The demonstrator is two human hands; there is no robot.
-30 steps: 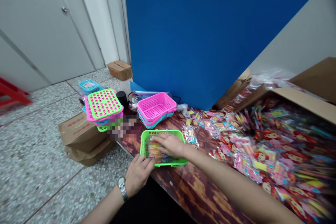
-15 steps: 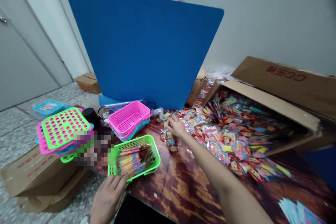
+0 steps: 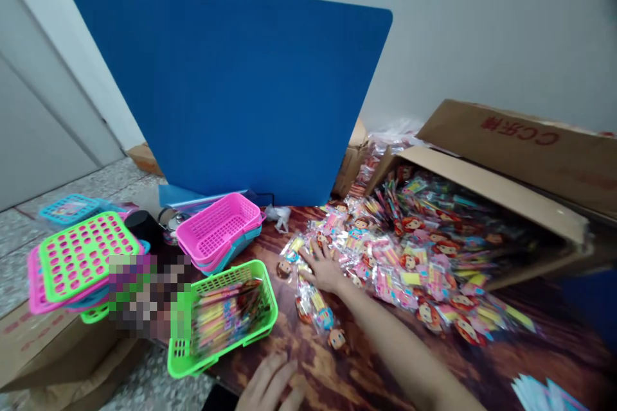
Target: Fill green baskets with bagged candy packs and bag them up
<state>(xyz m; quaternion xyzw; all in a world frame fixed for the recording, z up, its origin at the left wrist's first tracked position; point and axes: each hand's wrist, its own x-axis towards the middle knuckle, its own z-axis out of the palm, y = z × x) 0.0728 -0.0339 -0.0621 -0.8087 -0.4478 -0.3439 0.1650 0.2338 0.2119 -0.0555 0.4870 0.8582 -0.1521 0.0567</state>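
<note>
My right hand (image 3: 322, 268) lies flat with fingers spread on small cartoon-figure packets (image 3: 409, 263) at the near edge of a large pile on the wooden table (image 3: 366, 366). A single packet (image 3: 321, 316) lies just in front of that hand. A green basket (image 3: 222, 314) holding several packets stands to the left of the hand, at the table's edge. My left hand (image 3: 268, 388) rests at the bottom of the view, fingers loosely stretched, touching the table and holding nothing.
A stack of pink and blue baskets (image 3: 218, 234) stands behind the green one. Basket lids (image 3: 81, 260) are piled at the left over cardboard boxes (image 3: 29, 347). A blue board (image 3: 231, 83) stands upright at the back. An open cardboard box (image 3: 506, 192) spills packets at right.
My right hand left the green basket, reached into the packet pile, then drew back toward me onto the packets. My left hand let go of the basket's edge.
</note>
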